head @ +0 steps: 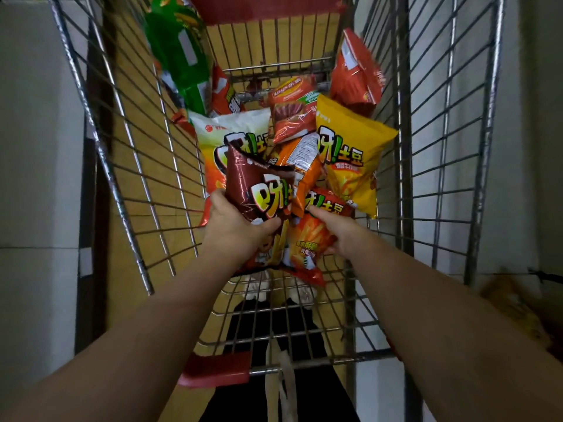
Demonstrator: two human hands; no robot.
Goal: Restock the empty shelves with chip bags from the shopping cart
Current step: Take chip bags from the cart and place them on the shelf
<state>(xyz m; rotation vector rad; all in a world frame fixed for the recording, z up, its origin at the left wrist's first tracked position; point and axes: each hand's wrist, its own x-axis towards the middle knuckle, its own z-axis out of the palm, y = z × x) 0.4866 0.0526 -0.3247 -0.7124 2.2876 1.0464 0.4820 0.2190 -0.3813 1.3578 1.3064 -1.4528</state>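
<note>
Both my hands reach down into a wire shopping cart [128, 166] full of chip bags. My left hand [234, 229] grips a dark brown chip bag [262, 193], thumb across its front, the bag upright above the pile. My right hand [335, 229] grips a red chip bag [307, 245] lying just right of the brown one, with its fingers under the bag's right edge. Behind them lie a white and orange bag [225, 138], an orange bag [301, 166], a yellow bag [353, 153] and a red Lay's bag [292, 108].
A green bag [182, 56] leans on the cart's far left wall and a red bag [356, 77] on the far right wall. Pale surfaces [36, 147] flank the cart on both sides. The cart's red handle [216, 370] is near me, my legs below it.
</note>
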